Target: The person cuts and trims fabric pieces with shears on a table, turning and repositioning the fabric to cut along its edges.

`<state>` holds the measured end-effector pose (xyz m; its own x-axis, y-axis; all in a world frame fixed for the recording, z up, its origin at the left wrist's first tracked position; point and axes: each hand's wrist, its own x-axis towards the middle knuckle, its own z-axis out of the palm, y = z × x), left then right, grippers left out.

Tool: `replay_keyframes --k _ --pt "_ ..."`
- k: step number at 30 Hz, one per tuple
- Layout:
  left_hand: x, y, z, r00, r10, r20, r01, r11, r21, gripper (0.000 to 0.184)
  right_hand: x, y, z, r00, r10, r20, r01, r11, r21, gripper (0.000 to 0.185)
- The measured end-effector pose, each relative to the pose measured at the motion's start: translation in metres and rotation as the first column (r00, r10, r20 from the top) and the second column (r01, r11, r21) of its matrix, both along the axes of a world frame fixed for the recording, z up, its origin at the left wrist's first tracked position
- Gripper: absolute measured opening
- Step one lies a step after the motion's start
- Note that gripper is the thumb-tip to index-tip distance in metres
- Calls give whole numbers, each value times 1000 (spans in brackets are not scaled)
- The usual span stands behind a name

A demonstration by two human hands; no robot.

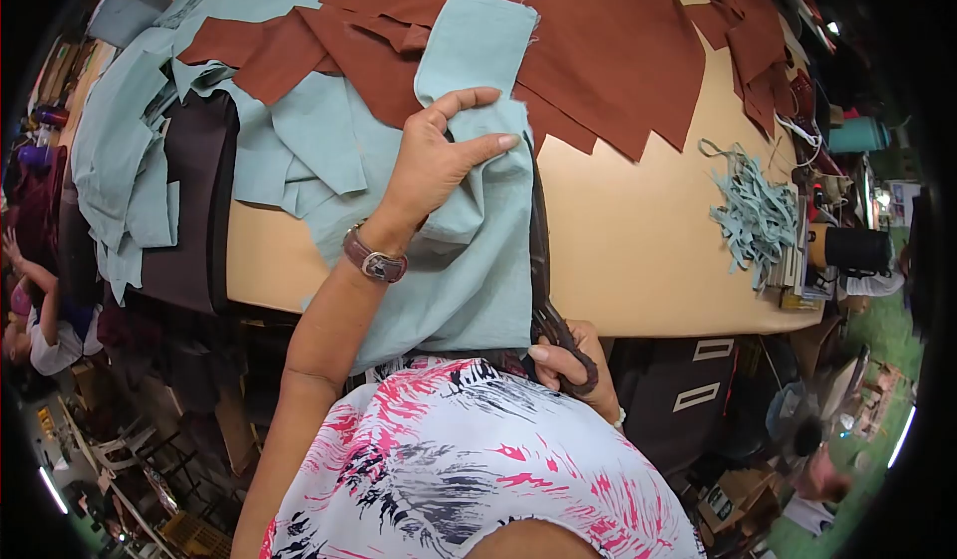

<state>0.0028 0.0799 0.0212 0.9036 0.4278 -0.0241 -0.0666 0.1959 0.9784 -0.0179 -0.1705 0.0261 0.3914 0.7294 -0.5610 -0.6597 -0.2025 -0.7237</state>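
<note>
My left hand (pixel 444 150), with a brown watch on its wrist, pinches a light blue-green cloth (pixel 478 260) between thumb and fingers. The cloth hangs over the table's front edge toward my lap. Its upper end lies on rust-brown fabric (pixel 618 50). Close to my body, my right hand (pixel 578 370) is wrapped round the dark handles of large scissors (pixel 558 335). The scissors' long blades run up along the cloth's right edge and are partly hidden by it.
More blue-green pieces (pixel 125 160) lie at the left, some over a dark panel (pixel 189 200). A pile of thin blue-green strips (pixel 755 215) sits on the tan table (pixel 638 260) at the right. Another person's arm (pixel 35 275) shows at the far left.
</note>
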Motion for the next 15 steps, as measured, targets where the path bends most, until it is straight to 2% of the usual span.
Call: replay_keyframes --k 4,6,10,15 --pt "-5 -3 8 999 33 39 -37 992 123 55 -4 -3 -4 999 -21 -29 23 998 62 21" --pt "-7 -6 12 994 58 95 -77 976 206 58 -9 -5 -12 996 -58 -72 69 985 155 23" --pt "-13 -12 22 990 55 130 -87 964 253 61 -12 -6 -25 987 -97 -127 133 939 316 28" --pt "-15 -9 25 992 46 119 -87 926 366 61 -7 -5 -17 997 -62 -42 69 976 205 29"
